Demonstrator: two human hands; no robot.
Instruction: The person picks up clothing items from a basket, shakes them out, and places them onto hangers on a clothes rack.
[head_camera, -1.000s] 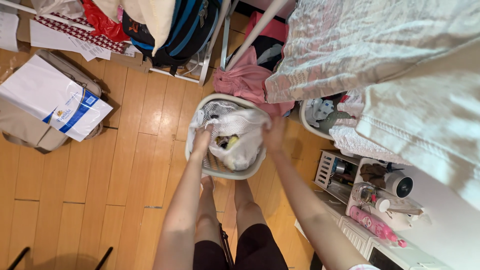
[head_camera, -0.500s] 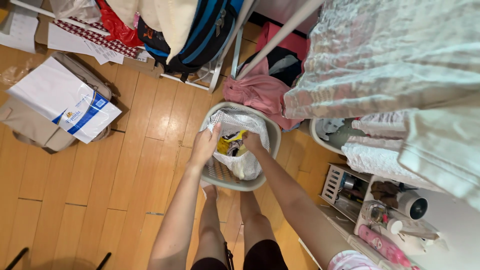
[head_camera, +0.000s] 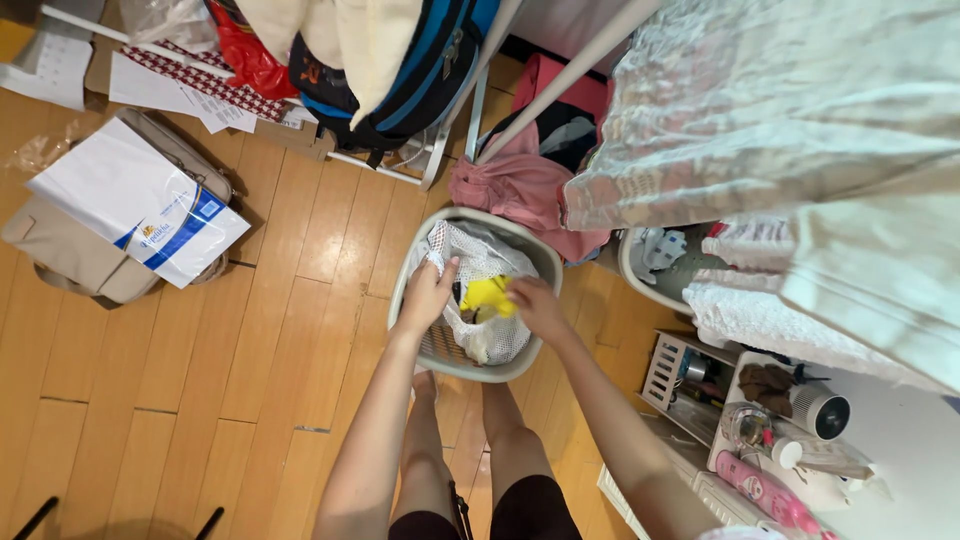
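Left hand grips the mesh bag in the basket, held open. Right hand, at 3 o'clock, pinches a yellow item; lifting it clear seems next.

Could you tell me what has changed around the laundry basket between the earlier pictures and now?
The right hand, first at the far rim of the white mesh bag, went down inside and has come up gripping a yellow item. The left hand still holds the bag's near edge open. The laundry basket has stayed on the wooden floor.

Both arms stretched downward; left hand fingers curled, right hand pinching.
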